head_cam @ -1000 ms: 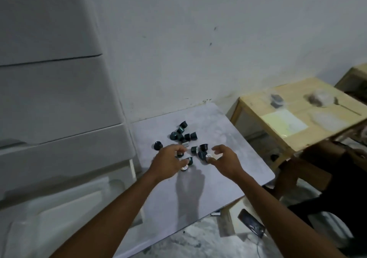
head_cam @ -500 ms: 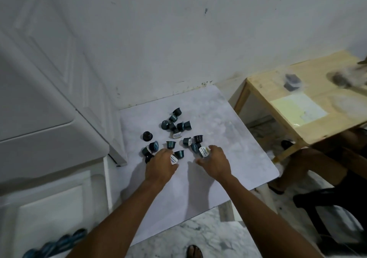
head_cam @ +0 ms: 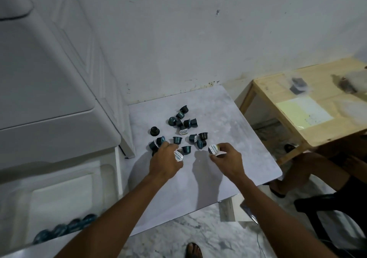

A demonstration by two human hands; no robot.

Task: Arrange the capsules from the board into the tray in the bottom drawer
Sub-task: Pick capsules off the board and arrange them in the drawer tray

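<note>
Left hand (head_cam: 165,161) curled round one capsule (head_cam: 178,155), foil lid showing past fingers. Right hand (head_cam: 228,159) pinches second capsule (head_cam: 214,149), lid facing up-left. Loose capsules (head_cam: 184,122) scattered on board (head_cam: 228,122), upright and tipped. Stored capsules (head_cam: 65,229) sit in tray (head_cam: 59,196) of bottom drawer (head_cam: 118,178), lower left. Likely light, rigid, smooth tapered cups; foil may dent. Best hold: gentle pinch across rim flange.

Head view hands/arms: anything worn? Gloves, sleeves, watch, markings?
Nothing worn that shows. Left hand and right hand are bare: no gloves, rings or tape visible. Left forearm and right forearm are bare to the frame edge: no sleeves, watch, wristband, cables or markings.
</note>
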